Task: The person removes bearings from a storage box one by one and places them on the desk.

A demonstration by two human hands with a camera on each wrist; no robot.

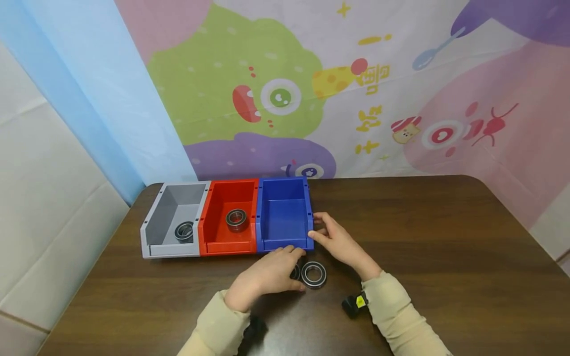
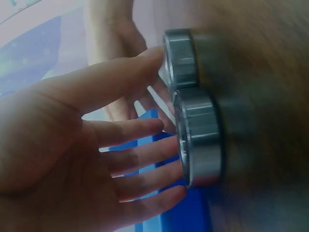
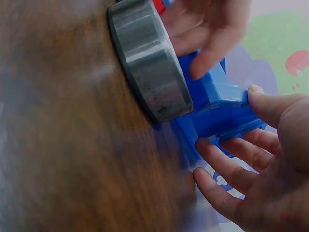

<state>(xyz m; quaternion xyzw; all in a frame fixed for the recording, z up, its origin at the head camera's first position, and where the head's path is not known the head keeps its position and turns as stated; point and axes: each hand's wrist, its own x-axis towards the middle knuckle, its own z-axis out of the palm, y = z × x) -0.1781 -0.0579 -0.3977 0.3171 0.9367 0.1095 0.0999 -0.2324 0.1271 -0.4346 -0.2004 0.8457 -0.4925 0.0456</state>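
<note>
The blue bin (image 1: 285, 217) is the rightmost of three joined bins. My right hand (image 1: 336, 242) is at its right side, thumb touching the rim and the other fingers along the outer wall. In front of the bin, two ball bearings lie flat, side by side on the table. One bearing (image 1: 313, 275) is fully visible; the other (image 1: 295, 272) is partly hidden by my left hand (image 1: 271, 272). That hand hovers over it with fingers spread, thumb near one bearing (image 2: 181, 58) and fingertips beside the larger-looking one (image 2: 200, 137).
Left of the blue bin, the red bin (image 1: 213, 237) holds a bearing (image 1: 236, 220), perhaps stacked. Bearings (image 1: 184, 232) also sit in the grey bin (image 1: 153, 237). A printed cloth (image 1: 378, 163) hangs behind the brown table (image 1: 423, 237). A black device (image 1: 354, 305) is by the right cuff.
</note>
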